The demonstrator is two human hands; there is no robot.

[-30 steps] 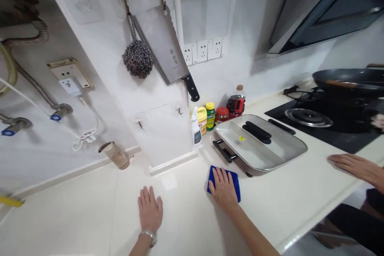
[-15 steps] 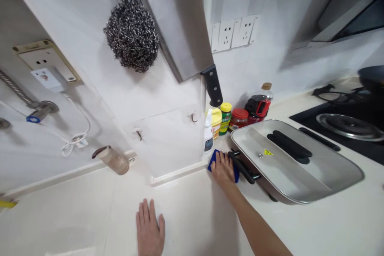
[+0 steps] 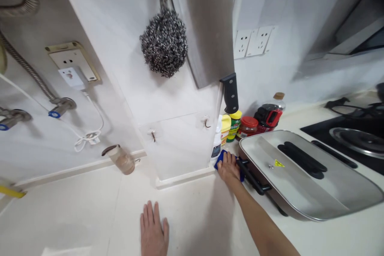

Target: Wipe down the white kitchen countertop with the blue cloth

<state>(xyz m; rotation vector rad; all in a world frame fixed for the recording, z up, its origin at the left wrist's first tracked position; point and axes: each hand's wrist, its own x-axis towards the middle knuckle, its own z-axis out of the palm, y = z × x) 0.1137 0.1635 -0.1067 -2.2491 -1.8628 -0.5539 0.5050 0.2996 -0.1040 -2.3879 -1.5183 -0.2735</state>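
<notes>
My right hand (image 3: 229, 168) presses a blue cloth (image 3: 220, 159) down on the white counter (image 3: 192, 212), its fingers bent over it. The cloth lies in the narrow space between the pillar's corner and the black side handle (image 3: 253, 178) of a lidded electric pan (image 3: 300, 184). Just behind that hand stands a white bottle (image 3: 216, 144). My left hand (image 3: 154, 230) lies flat on the counter further left, fingers stretched and holding nothing. Part of the cloth is hidden under my right hand.
Above hang a cleaver (image 3: 210, 28) and a steel-wool scrubber (image 3: 164, 43). Behind the pan stand a green jar (image 3: 234, 128), a red-lidded jar (image 3: 247, 127) and a dark sauce bottle (image 3: 268, 116). A black stove (image 3: 318, 130) is at right, a beige cup-like holder (image 3: 121, 161) at left.
The view has shifted, so the wall and pan appear further right. My right hand stays on the cloth in the corner, and my left hand remains flat on the counter.
</notes>
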